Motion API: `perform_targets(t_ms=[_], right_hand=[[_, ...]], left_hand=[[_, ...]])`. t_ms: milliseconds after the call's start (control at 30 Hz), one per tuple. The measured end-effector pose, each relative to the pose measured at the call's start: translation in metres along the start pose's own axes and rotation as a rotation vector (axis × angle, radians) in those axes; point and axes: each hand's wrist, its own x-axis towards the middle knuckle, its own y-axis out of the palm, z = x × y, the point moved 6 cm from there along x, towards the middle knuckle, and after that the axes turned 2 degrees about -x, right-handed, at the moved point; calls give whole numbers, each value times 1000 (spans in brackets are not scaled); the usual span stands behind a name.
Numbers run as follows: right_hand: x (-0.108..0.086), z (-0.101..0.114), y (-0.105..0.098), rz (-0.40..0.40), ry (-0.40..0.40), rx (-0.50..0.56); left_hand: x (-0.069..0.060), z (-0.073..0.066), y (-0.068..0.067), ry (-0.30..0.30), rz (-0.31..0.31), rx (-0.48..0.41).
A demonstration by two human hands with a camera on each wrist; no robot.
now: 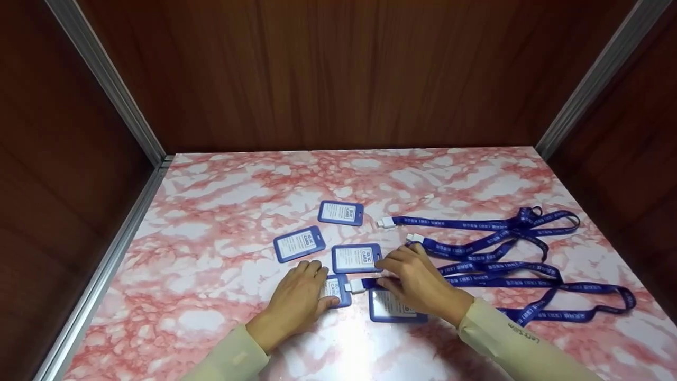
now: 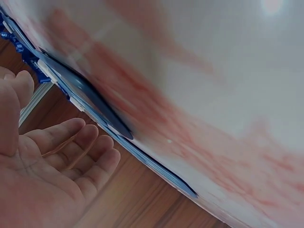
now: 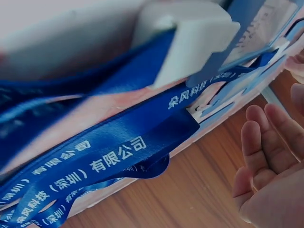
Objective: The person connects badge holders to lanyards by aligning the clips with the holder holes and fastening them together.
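Observation:
In the head view my left hand lies over the left part of a blue-framed card holder, its thumb at the lower edge; a white clip on a blue lanyard meets the holder's right side. My right hand is over that lanyard, with fingertips by the right edge of another card holder and the thumb above a lower one. The left wrist view shows my left hand with relaxed fingers. In the right wrist view, loosely bent fingers of my right hand hold nothing visible.
Two more card holders lie farther back on the red-and-white table. Several blue lanyards stretch to the right, their loops overlapping; two white clips point left. Brown wood panels stand around the table.

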Motion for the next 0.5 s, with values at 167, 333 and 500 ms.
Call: perform_targets(t_ms=[167,333,500], right_hand=[[-7,-1,1,-9,9,6],[-13,-1,-2,-23,14,0],[-17,-2,-4,-39,14,-2]], left_hand=[[-1,1,-2,-6,-3,-6],[0,2,-3,-13,10,-16],[0,2,-4,-21,21,-25]])
